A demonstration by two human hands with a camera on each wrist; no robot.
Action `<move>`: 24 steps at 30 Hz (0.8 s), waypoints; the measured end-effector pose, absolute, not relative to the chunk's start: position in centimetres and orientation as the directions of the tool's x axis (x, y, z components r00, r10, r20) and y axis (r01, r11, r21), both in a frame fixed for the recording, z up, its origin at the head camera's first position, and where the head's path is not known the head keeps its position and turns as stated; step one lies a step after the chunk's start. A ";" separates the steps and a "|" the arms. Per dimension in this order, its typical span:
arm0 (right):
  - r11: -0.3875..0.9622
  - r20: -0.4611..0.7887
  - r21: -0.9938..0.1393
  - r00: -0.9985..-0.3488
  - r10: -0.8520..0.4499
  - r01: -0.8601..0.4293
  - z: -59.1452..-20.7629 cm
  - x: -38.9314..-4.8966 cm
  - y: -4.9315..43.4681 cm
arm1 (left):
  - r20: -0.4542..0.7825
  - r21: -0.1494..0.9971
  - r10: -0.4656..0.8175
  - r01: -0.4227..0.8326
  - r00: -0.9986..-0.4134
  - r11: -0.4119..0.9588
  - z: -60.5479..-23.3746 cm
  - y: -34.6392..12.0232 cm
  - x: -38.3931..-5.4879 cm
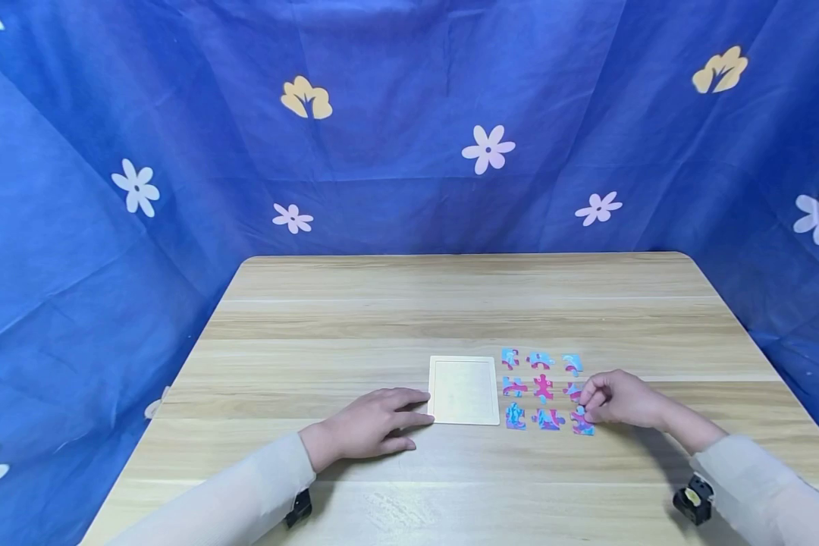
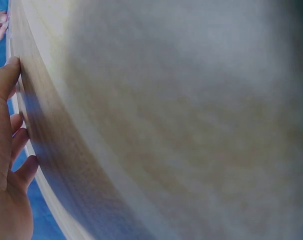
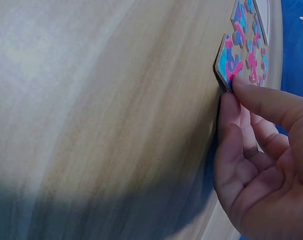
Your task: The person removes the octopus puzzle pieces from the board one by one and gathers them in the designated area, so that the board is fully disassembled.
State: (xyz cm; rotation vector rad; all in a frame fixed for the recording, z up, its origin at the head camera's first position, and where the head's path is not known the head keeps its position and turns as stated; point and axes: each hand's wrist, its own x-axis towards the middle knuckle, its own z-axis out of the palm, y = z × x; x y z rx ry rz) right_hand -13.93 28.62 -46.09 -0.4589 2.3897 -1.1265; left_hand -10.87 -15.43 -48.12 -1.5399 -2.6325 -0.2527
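A pale square wooden puzzle tray [image 1: 464, 391] lies flat on the table with its recess bare. My left hand [image 1: 377, 425] rests at its left edge, fingers spread and fingertips right at the rim. To the tray's right, several pink and blue jigsaw pieces are laid out in three spaced rows, among them a pink middle piece [image 1: 543, 388]. My right hand [image 1: 617, 398] is at the lower right corner of this layout. Its thumb and forefinger pinch the corner jigsaw piece [image 3: 226, 62], seen up close in the right wrist view, with the other fingers curled beneath.
The wood-grain table [image 1: 355, 318] has rounded far corners. A blue curtain [image 1: 396, 189] with flower prints hangs behind it and along both sides. Black wrist cameras, such as the right one [image 1: 694, 500], sit under both sleeves.
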 end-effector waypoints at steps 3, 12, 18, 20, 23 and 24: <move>0.611 -0.254 -0.784 -0.843 -0.474 -0.107 -46.2 -14.0 28.6 | 0.153 0.099 0.857 0.870 -0.492 0.482 -48.2 -15.5 -10.9; 0.580 -0.261 -0.810 -0.834 -0.486 -0.084 -45.7 -14.2 28.6 | 0.164 0.105 0.856 0.871 -0.490 0.479 -48.3 -15.5 -10.9; 0.539 -0.271 -0.841 -0.820 -0.504 -0.053 -44.7 -14.7 28.1 | 0.135 0.135 0.848 0.858 -0.512 0.496 -48.1 -15.5 -11.0; 0.534 -0.263 -0.844 -0.822 -0.505 -0.058 -44.4 -14.9 27.8 | 0.133 0.142 0.845 0.853 -0.519 0.502 -48.2 -15.6 -11.1; 0.535 -0.246 -0.842 -0.833 -0.496 -0.070 -43.9 -15.2 27.3 | 0.147 0.158 0.828 0.839 -0.541 0.520 -47.9 -15.8 -11.5; 0.532 -0.234 -0.843 -0.835 -0.497 -0.080 -43.7 -15.4 27.2 | 0.156 0.159 0.818 0.832 -0.553 0.532 -47.7 -15.9 -11.6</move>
